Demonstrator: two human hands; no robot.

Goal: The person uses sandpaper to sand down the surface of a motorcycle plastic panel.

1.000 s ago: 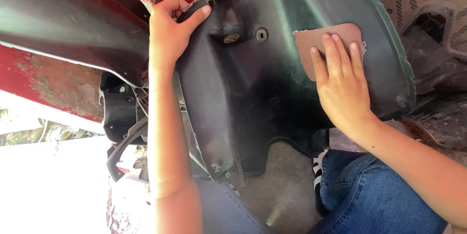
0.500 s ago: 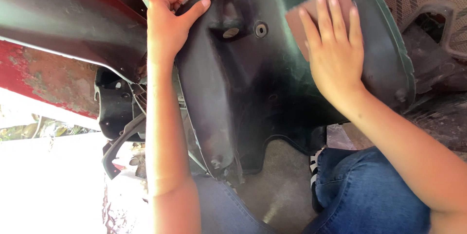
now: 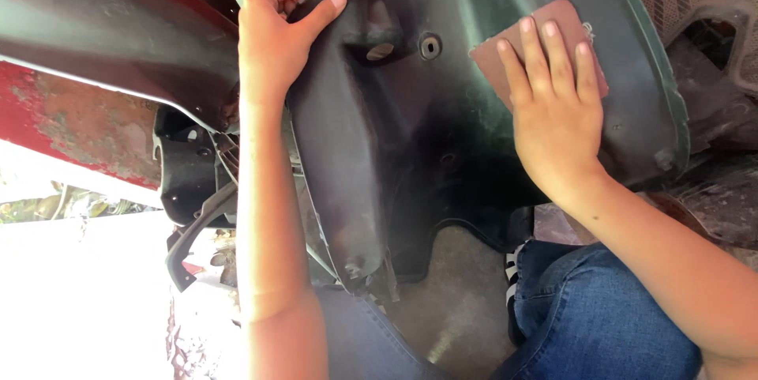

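Item: dark plastic panel, upright before my knees; looks stiff, light, best gripped at its rim. My left hand clamps the top edge; my right hand presses sandpaper sheet, thin and floppy, flat against it.

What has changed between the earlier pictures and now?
The right hand slid the brown sanding sheet up the dark plastic panel, from mid-height toward its upper edge, fingers flat on it. The left hand kept its grip on the panel's top edge, and the panel stayed in place.
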